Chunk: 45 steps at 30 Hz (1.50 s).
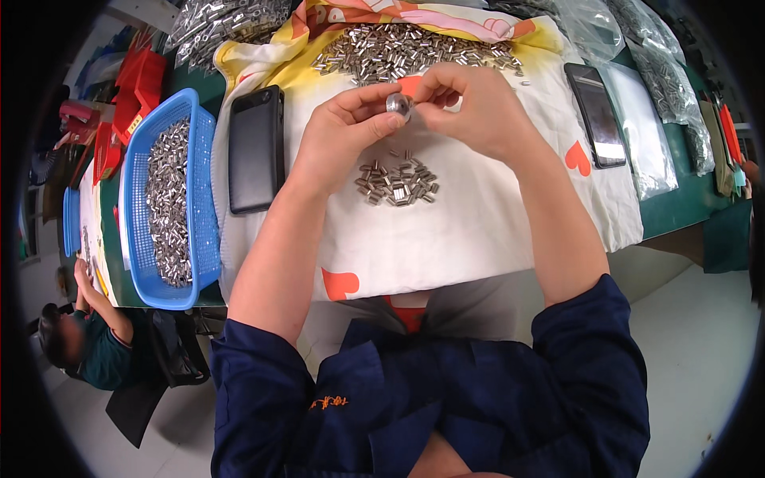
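Observation:
My left hand (343, 131) pinches a round, shiny metal piece (398, 104) between thumb and fingertips. Close beside it, my right hand (475, 110) has its thumb and index finger pressed together at the piece's right side. Whatever those fingertips hold is too small to make out. Below both hands, a small pile of short metal cylinders (397, 183) lies on the white cloth (446, 247) with red hearts. A much larger heap of similar cylinders (398, 52) spreads across the cloth beyond my hands.
Left of the cloth stand a black power-bank-like case (256, 150) and a blue basket (199, 263) of metal cylinders. A smartphone (596, 115) lies at the right, near clear bags of metal parts (665, 84). Red bins (137, 92) stand far left; another person (103, 342) sits there.

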### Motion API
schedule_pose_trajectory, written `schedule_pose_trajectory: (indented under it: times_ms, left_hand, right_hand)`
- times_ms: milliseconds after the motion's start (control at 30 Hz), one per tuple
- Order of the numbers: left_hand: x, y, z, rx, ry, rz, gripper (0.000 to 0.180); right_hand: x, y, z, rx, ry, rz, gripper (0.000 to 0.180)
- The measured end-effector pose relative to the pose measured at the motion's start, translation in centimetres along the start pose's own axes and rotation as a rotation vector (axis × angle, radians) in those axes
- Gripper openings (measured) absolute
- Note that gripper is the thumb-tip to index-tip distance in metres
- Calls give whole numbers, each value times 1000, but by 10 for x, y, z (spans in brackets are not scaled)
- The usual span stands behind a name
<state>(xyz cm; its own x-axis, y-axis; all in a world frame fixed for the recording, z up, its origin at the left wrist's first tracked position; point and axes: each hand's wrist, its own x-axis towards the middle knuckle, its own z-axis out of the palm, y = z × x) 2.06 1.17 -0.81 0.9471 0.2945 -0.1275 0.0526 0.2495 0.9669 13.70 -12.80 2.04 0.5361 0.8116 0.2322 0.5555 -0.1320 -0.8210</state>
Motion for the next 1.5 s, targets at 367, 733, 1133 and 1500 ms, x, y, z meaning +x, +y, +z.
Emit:
schedule_pose_trajectory:
  times_ms: [367, 733, 1133, 1500]
  left_hand:
    - [-1, 1, 7, 121, 66, 1, 32]
    - [-4, 4, 0, -4, -65, -44, 36]
    - [-7, 4, 7, 285, -180, -133, 33]
    - [-6, 2, 4, 190, -173, -62, 30]
  right_hand:
    - [-7, -4, 15, -453, 134, -431, 9]
    - [0, 0, -7, 225, -164, 154, 11]
    - [-6, 35, -57, -636, 53, 293, 13]
    - [4, 47, -21, -732, 67, -60, 9]
